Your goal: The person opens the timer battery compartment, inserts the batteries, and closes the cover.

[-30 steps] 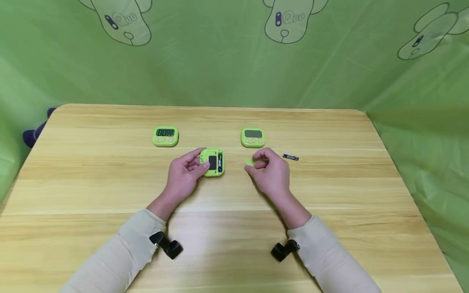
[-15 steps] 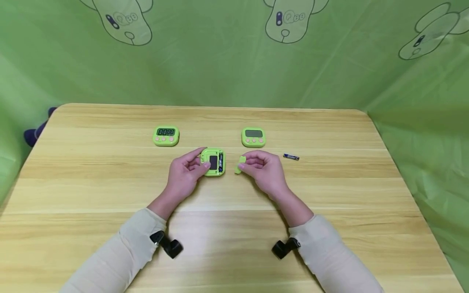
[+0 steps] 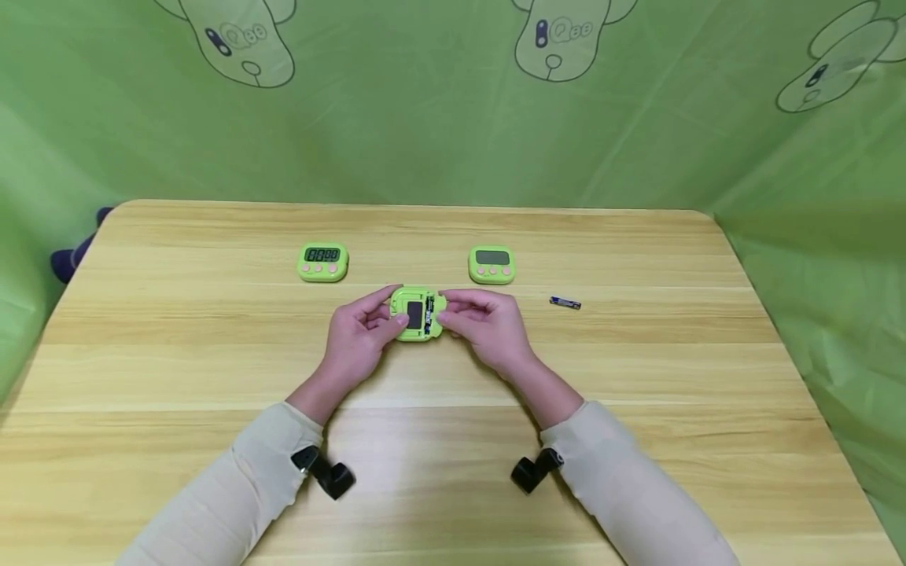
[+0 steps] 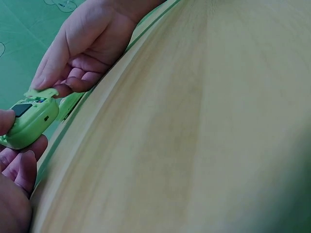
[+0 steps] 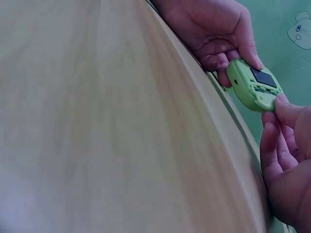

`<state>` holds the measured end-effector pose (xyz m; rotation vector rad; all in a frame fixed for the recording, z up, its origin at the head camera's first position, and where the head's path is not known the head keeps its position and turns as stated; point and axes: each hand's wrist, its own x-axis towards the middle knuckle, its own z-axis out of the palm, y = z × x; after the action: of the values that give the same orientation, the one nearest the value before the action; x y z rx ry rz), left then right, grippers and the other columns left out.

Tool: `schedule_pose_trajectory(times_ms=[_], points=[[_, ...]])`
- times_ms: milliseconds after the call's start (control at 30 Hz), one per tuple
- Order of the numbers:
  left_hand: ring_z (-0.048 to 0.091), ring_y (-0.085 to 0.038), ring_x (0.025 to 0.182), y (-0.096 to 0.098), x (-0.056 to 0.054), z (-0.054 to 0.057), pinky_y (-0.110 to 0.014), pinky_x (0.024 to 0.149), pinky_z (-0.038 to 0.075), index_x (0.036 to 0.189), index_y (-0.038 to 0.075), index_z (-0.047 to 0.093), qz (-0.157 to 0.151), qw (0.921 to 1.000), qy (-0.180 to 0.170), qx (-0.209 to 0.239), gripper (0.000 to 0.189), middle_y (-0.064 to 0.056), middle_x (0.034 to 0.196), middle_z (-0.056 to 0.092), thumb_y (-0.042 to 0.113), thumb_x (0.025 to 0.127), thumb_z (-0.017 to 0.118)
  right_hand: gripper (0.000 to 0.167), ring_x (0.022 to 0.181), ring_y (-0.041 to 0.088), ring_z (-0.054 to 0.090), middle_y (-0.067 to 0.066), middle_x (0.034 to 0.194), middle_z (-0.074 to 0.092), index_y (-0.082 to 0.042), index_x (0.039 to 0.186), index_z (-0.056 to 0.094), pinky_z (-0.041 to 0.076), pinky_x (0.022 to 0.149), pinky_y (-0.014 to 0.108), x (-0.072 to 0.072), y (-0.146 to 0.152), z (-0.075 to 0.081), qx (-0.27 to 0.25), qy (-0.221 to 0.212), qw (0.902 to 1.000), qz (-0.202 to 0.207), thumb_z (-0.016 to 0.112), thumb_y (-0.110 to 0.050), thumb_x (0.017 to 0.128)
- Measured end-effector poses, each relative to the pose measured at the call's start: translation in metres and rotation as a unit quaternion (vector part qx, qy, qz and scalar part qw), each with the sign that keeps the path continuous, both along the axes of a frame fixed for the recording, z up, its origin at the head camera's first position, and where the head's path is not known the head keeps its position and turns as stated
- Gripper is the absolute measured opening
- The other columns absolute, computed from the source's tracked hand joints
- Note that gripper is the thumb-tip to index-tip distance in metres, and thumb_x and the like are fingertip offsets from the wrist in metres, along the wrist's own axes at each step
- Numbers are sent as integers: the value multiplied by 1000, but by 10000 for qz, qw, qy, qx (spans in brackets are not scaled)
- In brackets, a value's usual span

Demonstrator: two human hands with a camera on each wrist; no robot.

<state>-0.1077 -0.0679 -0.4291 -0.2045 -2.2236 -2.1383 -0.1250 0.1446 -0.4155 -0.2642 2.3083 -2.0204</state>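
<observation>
My left hand [image 3: 357, 334] grips a green digital timer [image 3: 406, 332], back side up, thumb on its back beside a dark rectangle. In its open compartment lies a dark blue battery [image 3: 428, 316]. Between thumb and fingers my right hand [image 3: 491, 326] pinches a small green battery cover [image 3: 440, 305], held at the compartment's right edge. In the left wrist view the cover [image 4: 43, 94] is tilted over the end of the timer [image 4: 34, 124]. The right wrist view has the cover [image 5: 266, 101] against the timer [image 5: 240, 87]; whether it is seated, I cannot tell.
On the wooden table [image 3: 212, 354], a green timer [image 3: 322, 262] with digits showing stands at the back left. Another timer [image 3: 491, 265] with a blank screen is behind my right hand. A loose battery [image 3: 565, 303] lies to the right. Green cloth [image 3: 425, 141] hangs behind.
My right hand has moved left with the battery cover, turning it and bringing it from beside the loose battery's side to the timer's edge. The left hand has kept its hold on the timer.
</observation>
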Motion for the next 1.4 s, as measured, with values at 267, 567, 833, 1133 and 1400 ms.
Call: schedule_pose_trajectory(times_ms=[267, 567, 833, 1133, 1400], points=[[58, -10, 66, 0, 0, 1, -17, 56, 49, 130, -1, 64, -5, 10000, -22, -16, 43, -16, 85, 68, -4, 88, 72, 26, 71, 17, 68, 14, 86, 70, 5, 104, 73, 58, 66, 26, -1, -7, 3, 244, 54, 9995, -171, 83, 0, 80], [57, -9, 64, 1, 0, 2, -17, 55, 48, 130, -1, 64, 22, 9999, -137, 42, 44, -14, 84, 68, -5, 88, 72, 26, 74, 21, 70, 12, 87, 73, 3, 103, 75, 60, 67, 32, -4, -7, 1, 294, -41, 9995, -80, 84, -1, 79], [58, -10, 68, 1, 1, 3, -17, 57, 49, 133, -2, 62, -74, 9997, -228, 27, 45, -16, 87, 67, -8, 89, 69, 24, 75, 23, 71, 15, 88, 73, 5, 102, 73, 60, 63, 33, -13, -5, 11, 320, -1310, 9898, 469, 83, -3, 81], [58, -9, 68, 2, 0, 3, -17, 59, 49, 133, -2, 62, -60, 9999, -76, 106, 45, -18, 86, 66, -9, 89, 67, 23, 76, 19, 69, 14, 91, 73, 6, 107, 71, 60, 65, 30, -10, -8, 7, 250, -1041, 9932, 454, 78, -4, 87], [65, -24, 92, 2, 0, -1, -27, 73, 57, 133, 3, 63, 349, 9989, 284, 138, 49, -19, 114, 62, -12, 87, 70, 41, 98, 34, 69, 27, 111, 68, 9, 134, 55, 58, 83, 43, -4, -8, 11, -656, -1670, 9702, 1626, 42, -20, 110]])
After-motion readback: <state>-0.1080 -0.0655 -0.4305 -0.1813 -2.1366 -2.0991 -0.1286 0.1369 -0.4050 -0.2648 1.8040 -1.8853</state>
